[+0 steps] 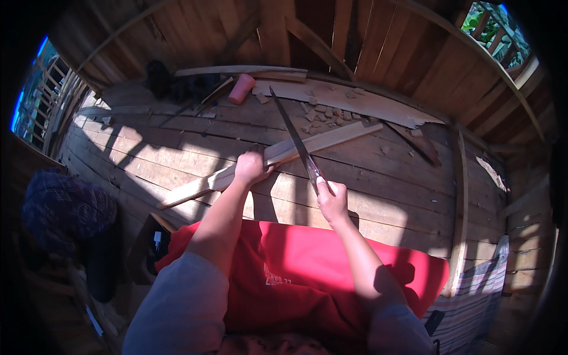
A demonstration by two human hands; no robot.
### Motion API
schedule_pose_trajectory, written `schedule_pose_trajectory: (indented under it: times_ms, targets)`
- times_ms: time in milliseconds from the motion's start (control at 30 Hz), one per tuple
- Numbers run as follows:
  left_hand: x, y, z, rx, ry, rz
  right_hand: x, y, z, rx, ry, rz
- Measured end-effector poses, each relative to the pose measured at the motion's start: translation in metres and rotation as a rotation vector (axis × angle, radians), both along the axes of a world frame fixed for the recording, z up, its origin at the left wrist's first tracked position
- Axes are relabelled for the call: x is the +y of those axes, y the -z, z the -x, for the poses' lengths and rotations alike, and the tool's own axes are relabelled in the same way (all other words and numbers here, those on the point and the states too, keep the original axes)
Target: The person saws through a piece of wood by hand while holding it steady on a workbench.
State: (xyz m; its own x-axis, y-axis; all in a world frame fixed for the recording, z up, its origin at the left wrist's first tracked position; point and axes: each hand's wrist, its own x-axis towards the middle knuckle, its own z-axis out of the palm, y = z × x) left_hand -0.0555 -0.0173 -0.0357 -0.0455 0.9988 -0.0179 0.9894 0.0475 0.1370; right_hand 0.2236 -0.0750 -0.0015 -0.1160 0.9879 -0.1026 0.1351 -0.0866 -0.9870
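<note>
Long, pale, straight-edged wooden batten [331,139] slants across in front of me over the brown plank floor [414,192]: left end nearer me, right end farther off. There is a step in its outline left of my grip; cannot tell if it is one piece or two.

My left hand [251,166] is closed over the batten, near its middle. My right hand [332,200], on the near side of the batten, is wrapped round the handle of a long, dark, tapering metal handsaw [291,128]. Blade crosses over the batten just right of my left hand, narrow tip pointing away from me, beyond it. Cannot tell whether the teeth touch the wood.

Beyond the batten: a scatter of small, tan, blocky wood offcuts [321,112]; behind these, a wide, pale, flat board [387,107] with a jagged right end. Also beyond, farther left, a pinkish-red cylindrical container [241,89], tilted, near a dark, shapeless heap [188,90].

My side of the batten: bright red cloth [337,254] with white lettering, over my lap. Left of the batten's near end, a rounded, dark blue patterned cloth [68,201], in shade.
</note>
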Motion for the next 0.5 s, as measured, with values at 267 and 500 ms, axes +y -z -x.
schedule_pose_trajectory:
  times_ms: [267, 500]
  targets:
    - [0.004, 0.014, 0.003, -0.007, 0.043, -0.074, -0.015, -0.020, -0.017, -0.170, 0.069, -0.105]
    - [-0.001, 0.016, 0.011, 0.075, 0.085, -0.077, -0.036, -0.036, -0.023, -0.187, 0.006, -0.105]
